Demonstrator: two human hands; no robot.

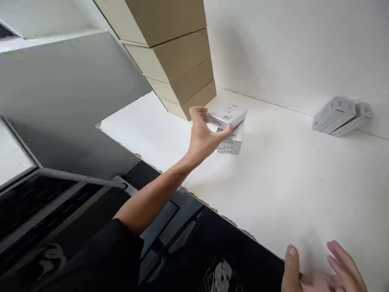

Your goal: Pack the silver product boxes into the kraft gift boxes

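With the left hand [203, 140] taken as the dial's centre, a tall tower of tan cardboard boxes [182, 56] is seen at 11 o'clock, and the space just beyond the left fingers is taken up by it. At 3 o'clock, well apart, a group of silver-white rectangular boxes [334, 117] is set against a white wall [273, 48]. A smooth grey panel [60, 97] is seen at 10 o'clock. Over the white tabletop [288, 174], at 4 to 5 o'clock, the right hand [322, 280] is held with its fingers spread, partly cut off by the lower edge.

A flat silver-white printed box [229, 114] is pinched between the left thumb and fingers, tilted, at 2 o'clock from the palm. Directly below it, a short stack of matching silver-white boxes [230, 146] is partly covered; whether the two are touching cannot be told.
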